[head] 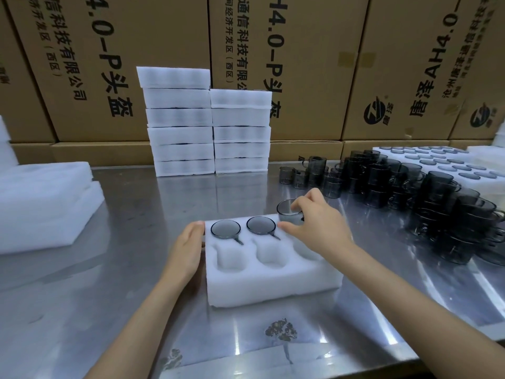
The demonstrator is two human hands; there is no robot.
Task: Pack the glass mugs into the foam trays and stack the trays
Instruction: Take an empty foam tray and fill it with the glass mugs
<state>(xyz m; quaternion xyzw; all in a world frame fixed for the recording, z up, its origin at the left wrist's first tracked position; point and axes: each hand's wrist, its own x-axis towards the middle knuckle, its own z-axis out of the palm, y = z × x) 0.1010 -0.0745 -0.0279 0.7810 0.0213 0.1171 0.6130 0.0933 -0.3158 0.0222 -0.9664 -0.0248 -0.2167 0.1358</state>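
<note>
cardboard boxes point(175, 36) printed "4.0-P", "AH4.0", Chinese "科技有限公司"

We see even, fairly bright overhead light. Glare streaks across the steel table point(355, 310), strongest at right. Shadows are soft beside the foam tray point(273, 280). Wide-angle bending curves the cardboard boxes point(410, 77); the edges look slightly soft.

A scuffed steel bench point(131, 283) carries a six-pocket foam tray point(273, 280) near centre, two stacks of filled trays point(210, 132) at the far edge, loose foam sheets point(41, 203) left, and clustered dark glass mugs point(410, 192) beside a large foam tray point(448, 162) right.
</note>
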